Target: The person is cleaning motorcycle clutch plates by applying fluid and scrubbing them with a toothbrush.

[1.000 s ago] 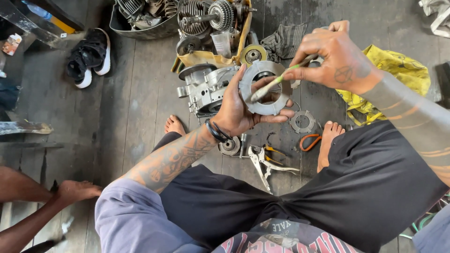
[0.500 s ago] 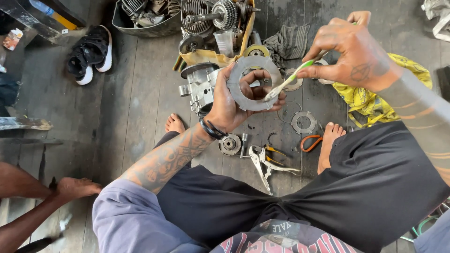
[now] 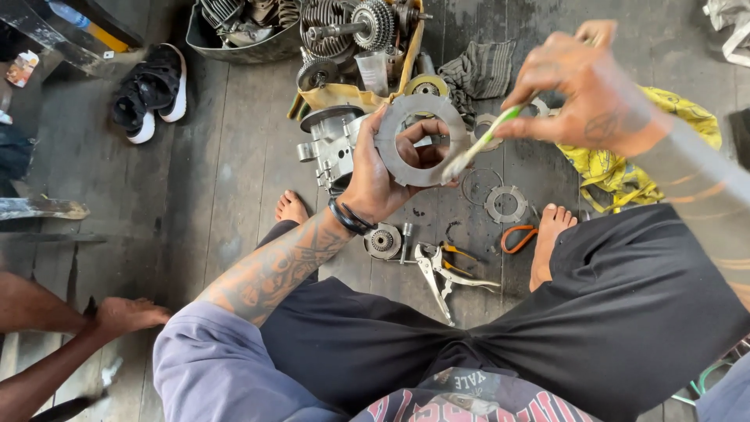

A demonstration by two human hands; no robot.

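My left hand [image 3: 376, 181] holds up a flat grey metal ring plate [image 3: 420, 141], thumb through its centre hole. My right hand [image 3: 586, 98] grips a small brush with a pale green handle [image 3: 476, 144]; its bristle end touches the ring's right edge. I sit cross-legged on a dark wooden floor, bare feet either side of the work.
On the floor below lie locking pliers [image 3: 441, 273], a small gear [image 3: 382, 241], another ring plate [image 3: 506, 204] and orange-handled pliers [image 3: 519, 237]. An engine case [image 3: 332, 144], a tub of parts [image 3: 242, 27], a yellow rag [image 3: 617, 168] and black shoes [image 3: 152, 90] lie beyond. Another person's hand [image 3: 125, 315] rests at left.
My left hand has raised the ring plate and turned it more face-on. My right hand has lifted and shifted right, the brush now at the ring's right edge.
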